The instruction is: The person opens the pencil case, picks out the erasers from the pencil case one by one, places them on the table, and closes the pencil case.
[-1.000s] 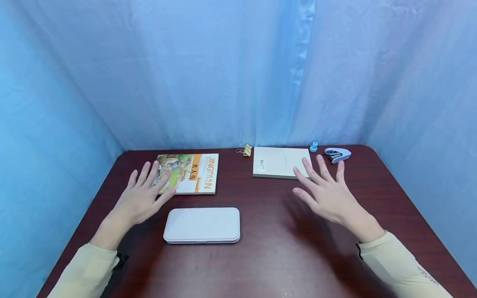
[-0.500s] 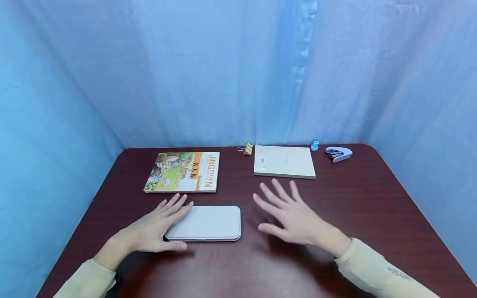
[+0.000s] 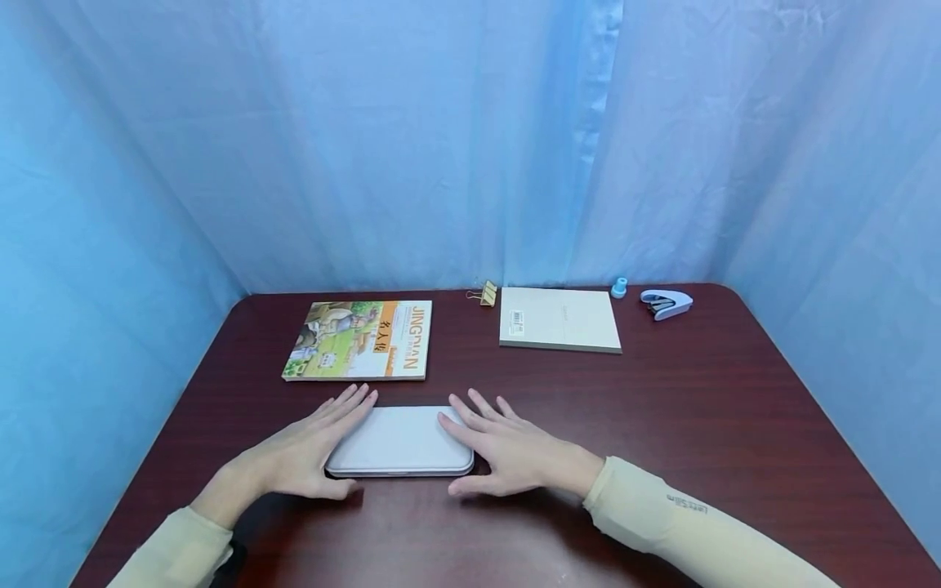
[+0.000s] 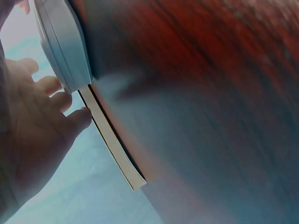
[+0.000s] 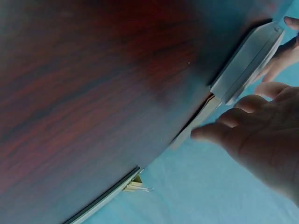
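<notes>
A white pencil case (image 3: 400, 441), flat and lidded with rounded corners, lies on the table nearest to me. At its left end is my left hand (image 3: 305, 452), fingers straight over the far corner and thumb spread toward the near side. My right hand (image 3: 515, 453) mirrors it at the right end, its fingertips over the case's far right corner. In the left wrist view the fingers reach the end of the case (image 4: 65, 42). The right wrist view has the right hand (image 5: 261, 126) close to the case (image 5: 250, 60); contact there is unclear.
Behind the case lies an illustrated book (image 3: 360, 339). Farther back are a gold binder clip (image 3: 487, 294), a cream book (image 3: 559, 318), a small light-blue object (image 3: 619, 287) and a pale stapler (image 3: 666, 304). Blue curtains (image 3: 412, 147) hang around the dark-red table (image 3: 698, 408).
Both hands have come down and inward to the pencil case, the left arriving first, the right moving leftward to its right end. The case has not visibly moved.
</notes>
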Available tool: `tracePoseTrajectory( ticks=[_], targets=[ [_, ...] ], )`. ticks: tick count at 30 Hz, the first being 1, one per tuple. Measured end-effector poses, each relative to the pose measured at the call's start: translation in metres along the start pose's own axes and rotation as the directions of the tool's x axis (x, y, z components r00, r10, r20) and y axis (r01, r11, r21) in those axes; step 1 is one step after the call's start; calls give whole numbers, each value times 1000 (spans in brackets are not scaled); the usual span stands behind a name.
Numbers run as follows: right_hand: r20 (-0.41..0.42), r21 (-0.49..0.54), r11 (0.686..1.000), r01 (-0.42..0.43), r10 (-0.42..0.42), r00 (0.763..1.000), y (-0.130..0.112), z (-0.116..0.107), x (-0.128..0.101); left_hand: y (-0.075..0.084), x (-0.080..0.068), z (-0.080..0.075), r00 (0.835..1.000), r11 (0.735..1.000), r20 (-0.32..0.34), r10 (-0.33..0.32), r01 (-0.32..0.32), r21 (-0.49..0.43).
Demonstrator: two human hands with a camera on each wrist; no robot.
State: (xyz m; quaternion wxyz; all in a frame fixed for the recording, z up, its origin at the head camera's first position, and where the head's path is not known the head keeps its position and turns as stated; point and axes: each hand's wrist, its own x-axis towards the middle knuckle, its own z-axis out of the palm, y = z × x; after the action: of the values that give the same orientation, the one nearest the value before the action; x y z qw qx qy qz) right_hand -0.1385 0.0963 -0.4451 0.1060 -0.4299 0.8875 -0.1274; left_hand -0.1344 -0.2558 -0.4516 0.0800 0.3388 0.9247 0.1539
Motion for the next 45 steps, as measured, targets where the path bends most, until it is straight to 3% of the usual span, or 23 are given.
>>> tracePoseTrajectory(
  ticks=[3, 9, 16, 26, 31, 37, 40, 45],
  targets=[
    [-12, 33, 999, -1, 1, 1000, -1, 0, 6, -2, 1, 0, 1000, 999, -1, -28, 28, -23],
    [-73, 2, 999, -50, 50, 996, -1, 2, 16, -6, 3, -1, 998, 998, -25, -65, 65, -23],
    [-113, 4, 996, -85, 85, 990, 0, 1, 21, -10, 3, -1, 996, 996, -54, -71, 68, -48],
    [-85, -36, 997, -67, 63, 994, 2, -3, 27, -12, 2, 0, 995, 998, -83, -49, 45, -40],
    [-104, -161, 986, -41, 25, 994, 0, -3, 31, -13, 2, 2, 994, 999, -100, -46, 46, -9],
    [-152, -394, 919, -5, -60, 987, -8, -2, 34, -14, 4, 3, 992, 999, -119, -41, 45, 24],
    [-146, -441, 897, -1, -70, 987, -10, -2, 36, -12, 4, 3, 993, 997, -110, -53, 58, 44],
    [-136, -460, 888, -7, -63, 989, -12, -3, 37, -12, 6, 4, 991, 996, -128, -35, 45, 71]
  ],
)
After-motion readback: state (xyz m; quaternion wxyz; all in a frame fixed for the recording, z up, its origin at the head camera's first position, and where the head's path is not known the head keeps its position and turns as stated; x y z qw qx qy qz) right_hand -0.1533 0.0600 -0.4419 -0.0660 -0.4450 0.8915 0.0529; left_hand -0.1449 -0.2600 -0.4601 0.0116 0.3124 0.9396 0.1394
